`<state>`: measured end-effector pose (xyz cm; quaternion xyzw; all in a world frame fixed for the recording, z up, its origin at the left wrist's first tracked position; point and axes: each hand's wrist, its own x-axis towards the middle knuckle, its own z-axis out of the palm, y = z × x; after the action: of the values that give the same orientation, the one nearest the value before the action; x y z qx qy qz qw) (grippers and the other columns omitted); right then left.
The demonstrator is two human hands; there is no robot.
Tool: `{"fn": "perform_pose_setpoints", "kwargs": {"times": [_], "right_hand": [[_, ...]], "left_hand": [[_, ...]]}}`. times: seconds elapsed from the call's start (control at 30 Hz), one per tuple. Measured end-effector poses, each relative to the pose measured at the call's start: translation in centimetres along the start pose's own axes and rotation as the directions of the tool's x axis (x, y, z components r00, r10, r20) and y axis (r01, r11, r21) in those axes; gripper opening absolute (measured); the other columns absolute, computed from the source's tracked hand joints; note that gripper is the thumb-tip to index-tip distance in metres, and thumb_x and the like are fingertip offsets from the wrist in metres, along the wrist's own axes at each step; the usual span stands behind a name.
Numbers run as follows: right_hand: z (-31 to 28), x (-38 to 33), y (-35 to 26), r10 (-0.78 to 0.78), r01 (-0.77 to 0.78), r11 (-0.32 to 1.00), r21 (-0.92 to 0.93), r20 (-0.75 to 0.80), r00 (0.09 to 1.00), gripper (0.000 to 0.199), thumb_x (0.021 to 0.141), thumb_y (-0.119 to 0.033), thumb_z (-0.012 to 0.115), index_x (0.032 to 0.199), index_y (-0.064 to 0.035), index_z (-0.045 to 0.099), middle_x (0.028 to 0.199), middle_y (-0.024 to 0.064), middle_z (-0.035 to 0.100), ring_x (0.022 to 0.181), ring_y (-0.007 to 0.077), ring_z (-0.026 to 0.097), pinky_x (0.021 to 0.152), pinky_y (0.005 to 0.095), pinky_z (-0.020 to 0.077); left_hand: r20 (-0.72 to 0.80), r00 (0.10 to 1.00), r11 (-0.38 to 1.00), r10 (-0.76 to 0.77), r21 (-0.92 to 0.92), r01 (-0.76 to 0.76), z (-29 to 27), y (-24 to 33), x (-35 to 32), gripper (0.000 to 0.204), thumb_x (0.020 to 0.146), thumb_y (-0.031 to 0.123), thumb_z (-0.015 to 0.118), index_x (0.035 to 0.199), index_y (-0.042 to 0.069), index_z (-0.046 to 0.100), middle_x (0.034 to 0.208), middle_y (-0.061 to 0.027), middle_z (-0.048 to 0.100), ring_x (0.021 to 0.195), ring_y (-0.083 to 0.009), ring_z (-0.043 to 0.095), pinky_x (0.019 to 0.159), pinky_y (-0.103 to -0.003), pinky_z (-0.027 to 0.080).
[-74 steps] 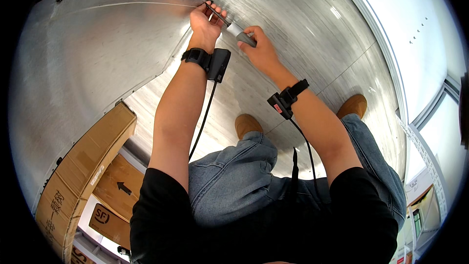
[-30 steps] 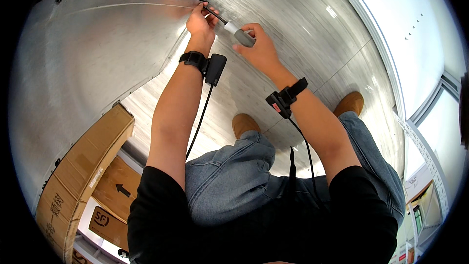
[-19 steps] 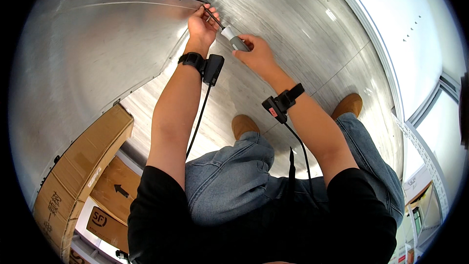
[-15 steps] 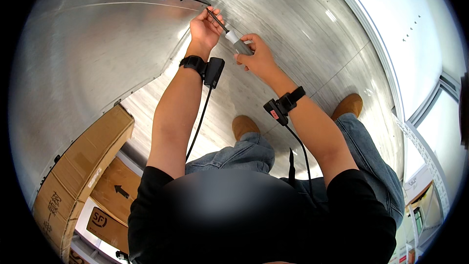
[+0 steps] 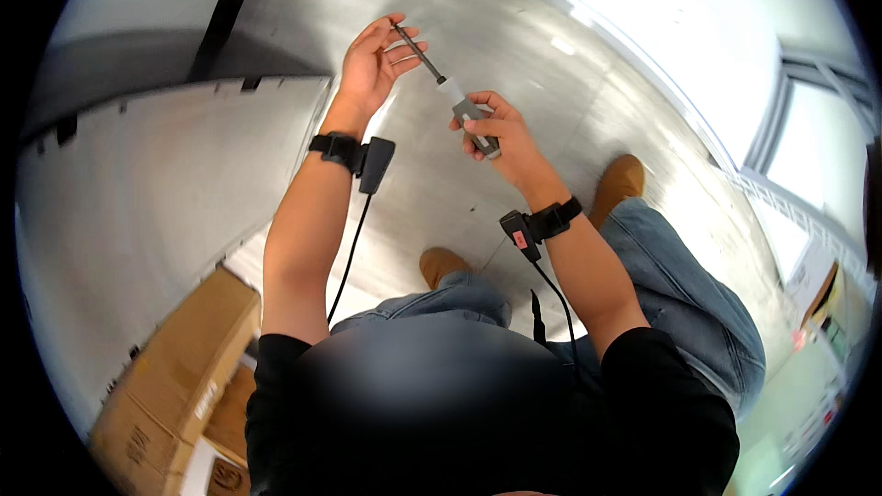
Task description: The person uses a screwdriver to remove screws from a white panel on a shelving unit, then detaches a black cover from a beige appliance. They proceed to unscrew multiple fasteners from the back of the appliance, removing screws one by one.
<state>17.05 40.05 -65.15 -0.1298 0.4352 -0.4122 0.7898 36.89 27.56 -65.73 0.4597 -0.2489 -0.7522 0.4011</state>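
My right hand (image 5: 499, 133) grips the grey handle of a screwdriver (image 5: 450, 96), whose dark shaft points up and to the left. My left hand (image 5: 375, 60) is raised beside the shaft's tip, fingers loosely curled and apart, the tip close to the fingertips. Both wrists carry black strap-on devices with cables running down the forearms. The hands are held in the air, away from the large grey metal panel (image 5: 138, 193) on the left.
The grey panel has small dark slots along its upper edge and a black strip (image 5: 225, 14) above it. Cardboard boxes (image 5: 175, 386) lie at the lower left. Brushed metal floor (image 5: 551, 46) lies under my brown boots (image 5: 620, 184). More boxes sit far right.
Both hands have pulled away from the panel's upper edge, where the screwdriver tip was pressed. The view has swung right, and my left hand has opened beside the shaft.
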Motion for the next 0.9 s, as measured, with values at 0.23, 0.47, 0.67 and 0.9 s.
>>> {"fn": "perform_pose_setpoints", "kwargs": {"times": [0.23, 0.47, 0.67, 0.9], "right_hand": [[-6.1, -6.1, -7.9, -0.269, 0.276, 0.949, 0.156, -0.064, 0.961, 0.035, 0.079, -0.007, 0.058, 0.113, -0.0013, 0.049, 0.088, 0.0154, 0.063, 0.056, 0.0155, 0.057, 0.048, 0.0260, 0.0420], [-11.8, -8.4, -9.9, -0.432, 0.524, 0.804, 0.282, -0.331, 0.839, 0.027, 0.081, -0.008, 0.059, 0.107, -0.0053, 0.051, 0.086, 0.0145, 0.064, 0.055, 0.0162, 0.056, 0.051, 0.0282, 0.0417], [-12.6, -8.3, -11.7, -0.440, 0.567, 0.786, 0.247, -0.420, 0.793, 0.026, 0.082, -0.006, 0.057, 0.107, -0.0052, 0.051, 0.087, 0.0149, 0.064, 0.056, 0.0158, 0.056, 0.051, 0.0280, 0.0409], [-15.0, -8.2, -13.7, -0.427, 0.609, 0.722, 0.329, -0.482, 0.765, 0.026, 0.083, -0.004, 0.055, 0.109, -0.0050, 0.050, 0.089, 0.0145, 0.061, 0.057, 0.0152, 0.055, 0.051, 0.0277, 0.0415]], "left_hand": [[0.303, 0.950, 0.984, -0.069, 0.177, 0.015, 13.9, 2.6, 6.4, 0.021, 0.096, 0.019, 0.052, 0.106, 0.002, 0.059, 0.097, -0.0084, 0.063, 0.089, -0.0195, 0.064, 0.074, -0.030, 0.055], [0.381, 0.921, 0.874, -0.077, 0.470, -0.122, 25.9, 0.5, 12.0, 0.025, 0.090, 0.019, 0.063, 0.106, 0.000, 0.065, 0.088, -0.0036, 0.062, 0.083, -0.0125, 0.057, 0.079, -0.026, 0.049], [0.362, 0.927, 0.707, 0.099, 0.631, -0.321, 32.8, -1.1, 16.7, 0.022, 0.088, 0.016, 0.065, 0.101, -0.002, 0.066, 0.086, -0.0041, 0.065, 0.076, -0.0109, 0.059, 0.073, -0.024, 0.051], [0.391, 0.892, 0.303, 0.228, 0.842, -0.447, 38.3, -3.9, 22.4, 0.020, 0.084, 0.020, 0.069, 0.097, 0.005, 0.071, 0.087, -0.0013, 0.068, 0.077, -0.0092, 0.060, 0.070, -0.023, 0.049]]}}
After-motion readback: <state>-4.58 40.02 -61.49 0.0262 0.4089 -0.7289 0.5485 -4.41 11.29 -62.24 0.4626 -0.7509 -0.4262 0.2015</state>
